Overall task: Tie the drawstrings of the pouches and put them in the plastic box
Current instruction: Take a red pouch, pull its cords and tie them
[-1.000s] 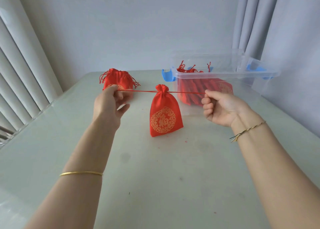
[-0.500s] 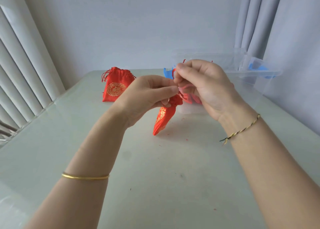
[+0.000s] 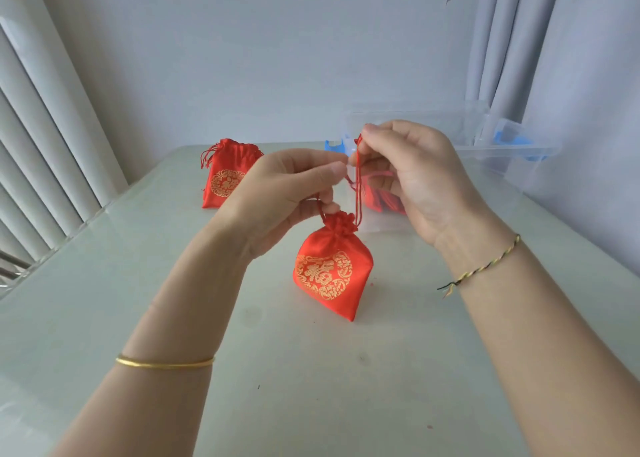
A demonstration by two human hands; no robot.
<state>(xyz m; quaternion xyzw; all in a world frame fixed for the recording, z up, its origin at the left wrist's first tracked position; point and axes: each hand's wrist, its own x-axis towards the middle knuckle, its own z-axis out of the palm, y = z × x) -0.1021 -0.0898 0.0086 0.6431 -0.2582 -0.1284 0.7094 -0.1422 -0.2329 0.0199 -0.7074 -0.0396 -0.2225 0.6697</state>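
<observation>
The left hand [image 3: 287,193] pinches the drawstring [image 3: 359,186] between thumb and forefinger just above the gathered neck of the pouch [image 3: 329,269], which hangs tilted over the surface [image 3: 311,387]. The right hand [image 3: 415,176], fingers curled, pinches the drawstring ends higher up. The box [image 3: 502,152] sits at 1 o'clock from the pouch, with stowed pouches [image 3: 381,202] inside. A far pouch [image 3: 225,179] stands at 11 o'clock.

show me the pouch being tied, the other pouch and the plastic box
pouch being tied [image 3: 327,273]: head view, on its gold emblem
other pouch [image 3: 225,179]: head view, on its front face
plastic box [image 3: 502,151]: head view, on its near rim
</observation>
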